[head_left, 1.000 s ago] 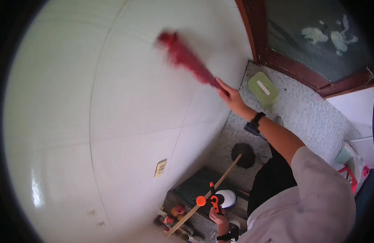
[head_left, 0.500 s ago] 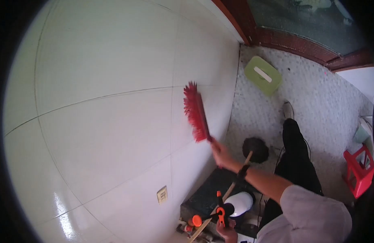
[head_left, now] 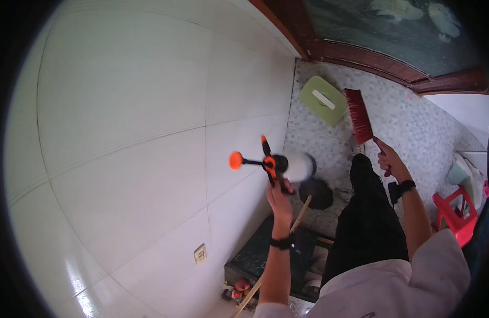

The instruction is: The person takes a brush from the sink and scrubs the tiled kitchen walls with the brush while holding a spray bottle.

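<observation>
small-tiled floor (head_left: 424, 127): green lidded box (head_left: 329, 113) with pale handle (head_left: 323, 99), near wall (head_left: 244, 90); dark round object (head_left: 317, 194) at end of wooden pole (head_left: 300, 218); red stool (head_left: 457, 220), well apart.

- The wall (head_left: 128, 159) stands along the left edge of the floor (head_left: 403, 116); the door (head_left: 382, 50) stands at the far edge.
- The box (head_left: 323, 99) is on the floor, near its far left corner.
- The mop (head_left: 315, 193) has its head on the floor, nearer than the box; its pole crosses the slab (head_left: 257, 249).
- The slab is beside the wall, and the small things (head_left: 240, 290) are at its near left corner.
- The socket (head_left: 200, 254) is in the wall, left of the slab.
- The stool (head_left: 457, 216) is on the floor, toward the right edge.
</observation>
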`<state>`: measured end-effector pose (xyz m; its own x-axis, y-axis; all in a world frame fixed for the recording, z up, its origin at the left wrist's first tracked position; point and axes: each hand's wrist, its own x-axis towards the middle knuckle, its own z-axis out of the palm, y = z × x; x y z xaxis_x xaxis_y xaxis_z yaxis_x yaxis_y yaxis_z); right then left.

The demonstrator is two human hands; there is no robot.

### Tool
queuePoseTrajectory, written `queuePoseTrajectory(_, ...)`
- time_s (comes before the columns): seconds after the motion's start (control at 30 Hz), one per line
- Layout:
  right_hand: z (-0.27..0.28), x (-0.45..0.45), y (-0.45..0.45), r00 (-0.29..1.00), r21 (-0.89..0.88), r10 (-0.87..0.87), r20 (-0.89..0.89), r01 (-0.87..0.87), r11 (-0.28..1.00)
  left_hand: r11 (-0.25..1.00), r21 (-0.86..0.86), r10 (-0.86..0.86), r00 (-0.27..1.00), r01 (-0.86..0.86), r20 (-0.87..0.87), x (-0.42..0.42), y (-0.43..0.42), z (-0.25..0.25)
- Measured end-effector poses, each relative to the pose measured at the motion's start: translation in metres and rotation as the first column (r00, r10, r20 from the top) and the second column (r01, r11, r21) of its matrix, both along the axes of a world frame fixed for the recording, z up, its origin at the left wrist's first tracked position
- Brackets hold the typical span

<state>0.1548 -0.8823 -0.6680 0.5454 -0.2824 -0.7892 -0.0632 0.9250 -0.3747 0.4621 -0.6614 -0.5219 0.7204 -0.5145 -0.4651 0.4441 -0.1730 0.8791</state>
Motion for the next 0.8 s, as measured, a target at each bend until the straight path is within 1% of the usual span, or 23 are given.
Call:
queuePoseTrajectory(0.03, 0.001, -0.013, -0.003, 0.998, 0.013, -0.032, -0.047, 0.033, 0.999, 0.999, -0.032, -0.027, 0.999, 0.027, 0.02, 0.013, -0.02, -0.008)
queuePoseTrajectory(0.07, 0.0, -0.023, -0.008, 0.994, 0.044, -0.046, -0.1, 0.05, 0.998, 0.999, -0.026, -0.03, 0.999, 0.031, 0.013, 0.021, -0.045, -0.009)
queuePoseTrajectory(0.13, -0.004, -0.041, -0.013, 0.986, 0.065, -0.077, -0.145, 0.087, 0.994, 0.996, -0.079, 0.039, 0.999, -0.042, -0.035, 0.033, -0.087, -0.002)
queuePoseTrajectory(0.2, -0.005, -0.046, -0.021, 0.972, 0.081, -0.123, -0.198, 0.141, 0.987, 0.99, -0.119, 0.07, 0.997, -0.071, -0.014, 0.041, -0.115, -0.002)
queuePoseTrajectory(0.23, -0.003, -0.043, -0.023, 0.971, 0.082, -0.14, -0.196, 0.159, 0.984, 0.984, -0.155, 0.093, 0.996, -0.09, 0.013, 0.045, -0.123, 0.0)
queuePoseTrajectory(0.27, -0.005, -0.042, -0.032, 0.969, 0.084, -0.156, -0.194, 0.175, 0.981, 0.983, -0.139, 0.126, 0.991, -0.12, 0.035, 0.045, -0.139, 0.003)
queuePoseTrajectory(0.3, -0.005, -0.038, -0.04, 0.965, 0.085, -0.175, -0.193, 0.194, 0.977, 0.986, -0.133, 0.104, 0.994, -0.097, 0.043, 0.049, -0.152, 0.009)
queuePoseTrajectory(0.37, 0.001, -0.026, -0.055, 0.968, 0.063, -0.188, -0.166, 0.201, 0.978, 0.979, -0.185, 0.08, 0.996, -0.085, -0.035, 0.059, -0.166, 0.018)
queuePoseTrajectory(0.4, 0.0, -0.021, -0.065, 0.977, 0.063, -0.148, -0.154, 0.159, 0.985, 0.99, -0.124, 0.071, 0.997, -0.068, 0.017, 0.061, -0.174, 0.02)
queuePoseTrajectory(0.43, 0.0, -0.015, -0.074, 0.984, 0.064, -0.106, -0.142, 0.116, 0.991, 0.991, -0.117, 0.064, 0.998, -0.061, 0.023, 0.063, -0.182, 0.024)
queuePoseTrajectory(0.47, 0.011, -0.008, -0.077, 0.99, 0.044, -0.08, -0.12, 0.085, 0.995, 0.994, -0.107, 0.017, 0.998, -0.01, 0.066, 0.06, -0.182, 0.031)
queuePoseTrajectory(0.5, 0.015, 0.0, -0.08, 0.989, 0.047, -0.09, -0.118, 0.096, 0.994, 0.995, -0.089, -0.035, 0.994, 0.044, 0.101, 0.062, -0.187, 0.036)
queuePoseTrajectory(0.53, 0.016, 0.008, -0.083, 0.993, 0.055, -0.07, -0.097, 0.076, 0.996, 0.994, -0.086, -0.051, 0.994, 0.06, 0.101, 0.064, -0.192, 0.038)
queuePoseTrajectory(0.6, 0.03, 0.018, -0.091, 0.999, 0.087, -0.026, -0.044, 0.03, 0.996, 0.991, -0.125, -0.041, 0.992, 0.056, 0.115, 0.063, -0.197, 0.039)
queuePoseTrajectory(0.63, 0.026, 0.023, -0.091, 0.998, 0.092, -0.038, -0.05, 0.042, 0.995, 0.99, -0.121, -0.054, 0.993, 0.067, 0.109, 0.065, -0.199, 0.036)
queuePoseTrajectory(0.7, 0.017, 0.033, -0.079, 0.999, 0.087, 0.006, -0.037, -0.002, 0.996, 0.975, -0.212, -0.032, 0.989, 0.062, 0.143, 0.074, -0.197, 0.027)
queuePoseTrajectory(0.73, 0.021, 0.043, -0.078, 0.996, 0.101, 0.008, -0.088, 0.001, 0.995, 0.976, -0.192, -0.071, 0.987, 0.099, 0.147, 0.08, -0.199, 0.027)
queuePoseTrajectory(0.77, 0.014, 0.048, -0.071, 0.995, 0.101, 0.002, -0.098, 0.008, 0.995, 0.976, -0.193, -0.078, 0.987, 0.103, 0.137, 0.085, -0.202, 0.024)
queuePoseTrajectory(0.8, 0.003, 0.054, -0.061, 0.978, -0.011, 0.069, -0.195, -0.073, 0.997, 0.979, -0.155, -0.118, 0.988, 0.132, 0.098, 0.088, -0.202, 0.021)
